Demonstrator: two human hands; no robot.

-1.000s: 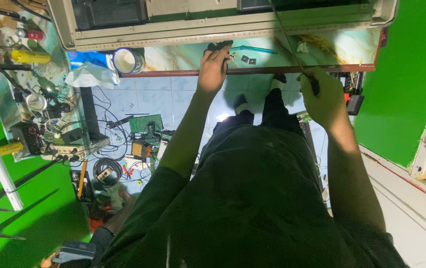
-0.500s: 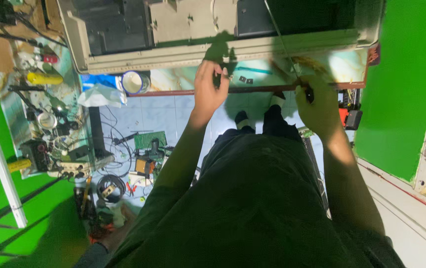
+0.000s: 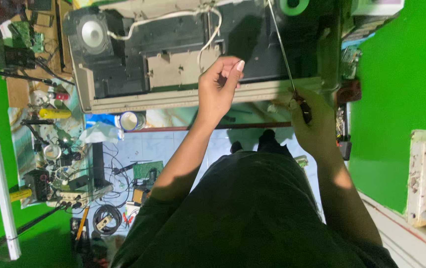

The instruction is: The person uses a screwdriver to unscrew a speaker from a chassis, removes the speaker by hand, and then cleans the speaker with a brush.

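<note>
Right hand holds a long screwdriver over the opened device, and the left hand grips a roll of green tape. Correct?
Not quite. In the head view the left hand holds no tape; it rests on the opened device's edge. The green tape roll sits apart on top. The right hand does hold the screwdriver.

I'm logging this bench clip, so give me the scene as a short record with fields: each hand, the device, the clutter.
left hand: left hand loosely curled at the front edge of the open device, holding nothing that shows
right hand: right hand grips a long screwdriver, its shaft reaching into the device
device: cover off, round speaker and white cable exposed
clutter: tape roll, circuit board, wires on the floor
</note>
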